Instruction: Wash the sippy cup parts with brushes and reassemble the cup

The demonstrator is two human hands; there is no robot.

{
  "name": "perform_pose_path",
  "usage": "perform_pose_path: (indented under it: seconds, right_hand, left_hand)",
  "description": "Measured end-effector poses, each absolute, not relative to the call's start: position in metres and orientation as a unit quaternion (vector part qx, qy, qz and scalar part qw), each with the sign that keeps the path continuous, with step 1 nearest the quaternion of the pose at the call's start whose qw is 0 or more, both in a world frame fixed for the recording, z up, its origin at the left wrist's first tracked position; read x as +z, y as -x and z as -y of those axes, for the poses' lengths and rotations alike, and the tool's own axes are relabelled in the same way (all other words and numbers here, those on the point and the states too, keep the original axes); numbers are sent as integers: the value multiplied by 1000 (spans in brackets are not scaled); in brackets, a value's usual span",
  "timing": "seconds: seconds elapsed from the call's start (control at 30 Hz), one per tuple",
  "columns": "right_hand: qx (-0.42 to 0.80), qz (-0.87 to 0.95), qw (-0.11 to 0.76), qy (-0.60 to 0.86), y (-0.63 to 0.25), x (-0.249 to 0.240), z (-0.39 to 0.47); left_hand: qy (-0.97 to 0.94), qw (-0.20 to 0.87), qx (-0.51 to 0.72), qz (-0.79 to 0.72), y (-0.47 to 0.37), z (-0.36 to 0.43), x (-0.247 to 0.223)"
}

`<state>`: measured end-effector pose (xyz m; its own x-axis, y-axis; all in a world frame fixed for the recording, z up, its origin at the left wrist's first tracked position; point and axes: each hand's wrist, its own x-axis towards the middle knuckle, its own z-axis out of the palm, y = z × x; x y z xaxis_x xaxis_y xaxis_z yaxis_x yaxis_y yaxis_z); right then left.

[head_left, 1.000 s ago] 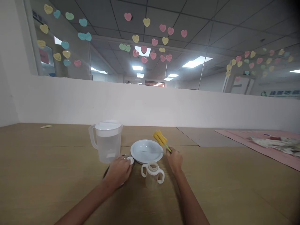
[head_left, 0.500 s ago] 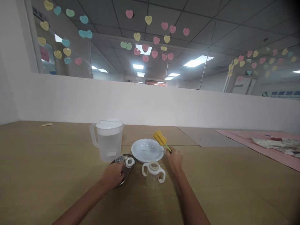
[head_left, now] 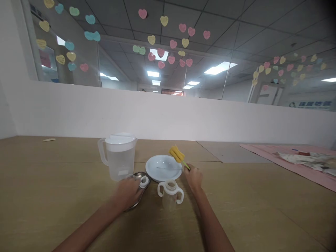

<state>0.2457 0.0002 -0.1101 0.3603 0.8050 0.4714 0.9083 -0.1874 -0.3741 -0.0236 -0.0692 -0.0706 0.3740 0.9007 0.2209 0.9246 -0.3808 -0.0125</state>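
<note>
On a wooden table [head_left: 249, 210], the right hand [head_left: 193, 177] is closed around the green handle of a yellow sponge brush [head_left: 176, 154], its head tilted up by the far right rim of a white bowl [head_left: 157, 176]. The left hand [head_left: 127, 192] reaches over a metal tray [head_left: 142, 174], fingers beside a white ring [head_left: 144, 182]; whether they grip anything cannot be told. A clear two-handled bottle [head_left: 170, 198] stands uncapped between the hands, in front of the bowl.
</note>
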Motion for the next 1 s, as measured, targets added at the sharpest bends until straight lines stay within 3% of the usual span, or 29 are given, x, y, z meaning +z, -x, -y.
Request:
perform_pose_path:
  seconds: [0.2, 0.37, 0.53, 0.77, 1.0]
  right_hand:
    - [-81, 557, 309, 767, -245, -109, 0]
    - [-98, 550, 323, 764, -247, -111, -3]
    - [-92, 533, 358, 761, -247, -110, -4]
    - [-103, 516, 400, 750, -240, -100, 3]
    - [-111, 587, 251, 762, -235, -96, 5]
  left_hand:
    - [900, -66, -159, 401, -38, 80, -40]
    - [911, -90, -164, 367, -67, 70, -47]
    - [891, -157, -215, 368, -62, 66, -15]
    - [848, -7, -326, 417, -43, 32, 10]
    - [846, 96, -307, 425, -33, 7, -5]
